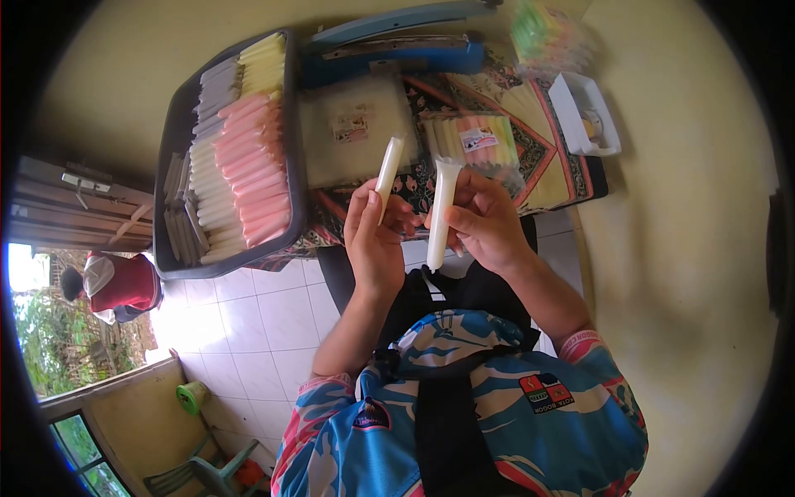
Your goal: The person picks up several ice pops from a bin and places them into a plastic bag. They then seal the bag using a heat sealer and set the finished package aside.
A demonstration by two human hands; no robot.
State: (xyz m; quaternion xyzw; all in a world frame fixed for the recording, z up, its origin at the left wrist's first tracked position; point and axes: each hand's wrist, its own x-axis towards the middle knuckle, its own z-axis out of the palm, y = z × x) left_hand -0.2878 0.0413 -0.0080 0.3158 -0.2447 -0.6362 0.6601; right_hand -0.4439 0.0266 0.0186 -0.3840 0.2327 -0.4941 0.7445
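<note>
My left hand (374, 240) is closed on a slim white ice pop (389, 170), which stands tilted between thumb and fingers. To its right, my right hand (487, 222) pinches a second, thicker white ice pop (443, 207) in a clear plastic tube, held nearly upright. The two ice pops are apart, above the table's near edge. Left of them, a large dark tray (296, 157) holds rows of pink, white, yellow and greyish ice pops (252, 166). Beyond my hands lies a stack of clear plastic bags (331, 153) with a printed label.
A filled pack of coloured ice pops (476, 141) lies on the patterned tablecloth (542, 161). Behind are a blue bag sealer (397, 62), a white box (585, 116) and stacked packs (551, 37). A person in red (124, 286) is by the doorway; a green chair (211, 472) stands lower left.
</note>
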